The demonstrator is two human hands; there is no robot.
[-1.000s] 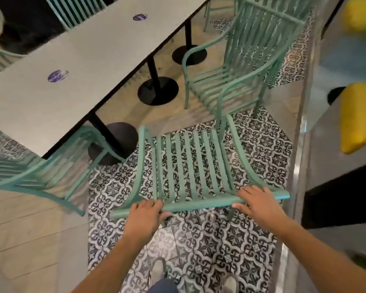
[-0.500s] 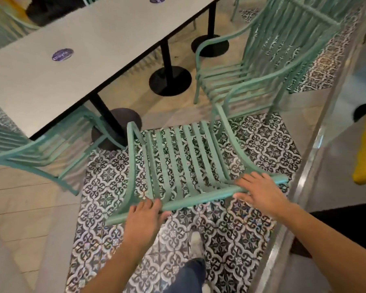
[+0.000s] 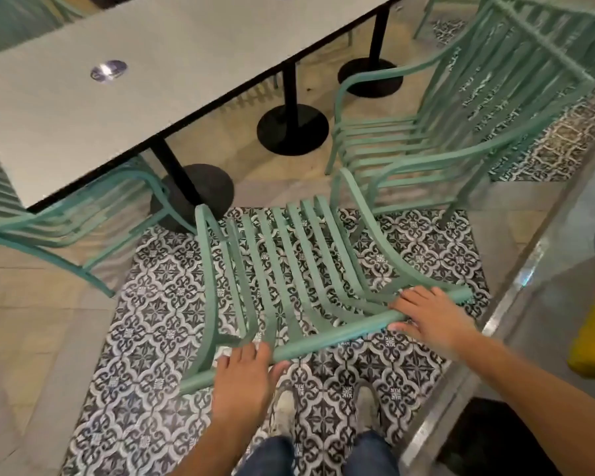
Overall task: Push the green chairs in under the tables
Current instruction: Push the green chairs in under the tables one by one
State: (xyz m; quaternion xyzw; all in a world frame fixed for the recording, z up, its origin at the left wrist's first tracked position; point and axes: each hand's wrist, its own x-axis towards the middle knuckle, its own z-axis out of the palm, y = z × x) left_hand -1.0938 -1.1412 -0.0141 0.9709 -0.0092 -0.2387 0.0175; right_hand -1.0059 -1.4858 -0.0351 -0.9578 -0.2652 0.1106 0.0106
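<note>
A: Where is the green chair (image 3: 289,269) the person is working on?

B: It stands on the patterned floor (image 3: 152,321) just in front of the person's feet, its back nearest them and its seat facing the far-left counter (image 3: 117,108). It is not yet under it; the black pedestal base (image 3: 203,190) is close to its front left corner.

A: And the hands?

B: Both grip the top rail (image 3: 330,338) of the backrest. The left hand (image 3: 244,383) wraps it near the left end, fingers over the far side and thumb on the near side. The right hand (image 3: 430,317) does the same toward the right end.

A: How will the chair handle?

B: It looks like slatted metal tubing, so probably rigid and moderately light, likely to scrape rather than glide on tile. The rail is a sensible hold: two spread grips should steer it. Its right arm sits very near a second green chair (image 3: 443,132), which could snag.
</note>
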